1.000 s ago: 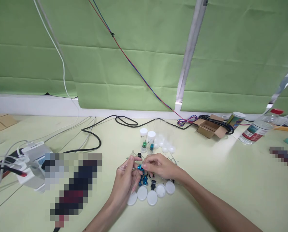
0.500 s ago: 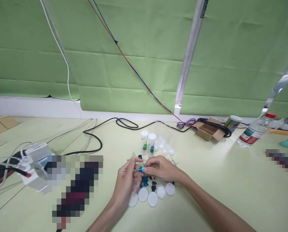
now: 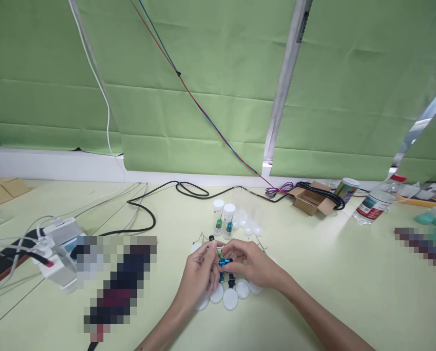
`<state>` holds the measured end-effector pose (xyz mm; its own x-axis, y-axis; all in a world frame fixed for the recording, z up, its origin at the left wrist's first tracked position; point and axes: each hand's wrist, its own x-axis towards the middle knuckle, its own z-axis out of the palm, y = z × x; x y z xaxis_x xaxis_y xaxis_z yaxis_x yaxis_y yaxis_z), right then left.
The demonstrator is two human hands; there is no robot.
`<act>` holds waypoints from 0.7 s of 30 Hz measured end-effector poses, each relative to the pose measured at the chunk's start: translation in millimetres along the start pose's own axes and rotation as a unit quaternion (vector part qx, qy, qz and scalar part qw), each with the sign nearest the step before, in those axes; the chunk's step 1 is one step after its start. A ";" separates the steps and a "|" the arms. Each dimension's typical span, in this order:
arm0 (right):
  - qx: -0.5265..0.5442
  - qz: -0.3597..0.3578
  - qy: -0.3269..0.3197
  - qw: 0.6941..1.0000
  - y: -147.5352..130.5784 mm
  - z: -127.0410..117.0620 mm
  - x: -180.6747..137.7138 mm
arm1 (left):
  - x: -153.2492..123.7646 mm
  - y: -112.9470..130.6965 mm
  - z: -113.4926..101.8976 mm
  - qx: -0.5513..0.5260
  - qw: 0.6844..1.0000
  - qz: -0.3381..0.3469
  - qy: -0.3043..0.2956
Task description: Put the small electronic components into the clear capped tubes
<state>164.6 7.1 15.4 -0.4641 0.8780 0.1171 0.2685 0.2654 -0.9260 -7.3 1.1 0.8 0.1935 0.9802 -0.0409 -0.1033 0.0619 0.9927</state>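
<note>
My left hand [image 3: 199, 270] and my right hand [image 3: 252, 263] meet over the table, fingers pinched together. Between them sits a small blue metal piece on a thin wire pin [image 3: 224, 263], gripped from both sides. Under the hands lie more blue and black pieces [image 3: 232, 279] and several white round caps [image 3: 230, 298]. Just beyond stand two clear vials with white caps, one holding a green piece [image 3: 218, 217], the other a blue one [image 3: 229, 218]. Empty clear vials [image 3: 250, 219] stand beside them.
A white power strip with cables [image 3: 55, 243] lies at the left, next to a pixelated patch. Black cables [image 3: 144, 214] snake across the back. A cardboard box [image 3: 311, 200], a can [image 3: 344, 187] and a water bottle [image 3: 373, 207] sit at the right. Green blinds hang behind.
Both hands have closed in over the pile and dropped slightly. The long wire that stuck out left of my left hand no longer shows. The blue piece now lies between both fingertips.
</note>
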 end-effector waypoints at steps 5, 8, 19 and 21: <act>-0.139 -0.013 -0.012 0.990 -16.0 -0.8 -12.0 | -4.3 -0.9 -0.6 0.051 0.997 0.025 -0.053; -0.224 -0.041 -0.012 0.974 -21.4 -0.1 -17.9 | -7.1 -0.5 -0.4 0.046 0.996 0.030 -0.067; -0.205 -0.084 0.077 0.972 -6.9 -3.7 -15.6 | -10.8 3.4 1.7 0.055 0.995 0.075 -0.045; -0.194 -0.096 0.121 0.969 4.3 -6.0 -14.1 | -9.7 2.8 0.6 0.074 0.994 0.083 -0.024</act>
<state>177.3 -1.8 11.9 -0.3388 0.8528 0.3974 0.5156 0.5216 -0.6798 -8.9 -8.4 4.0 0.2323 0.9644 0.1266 0.0060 -0.1316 0.9913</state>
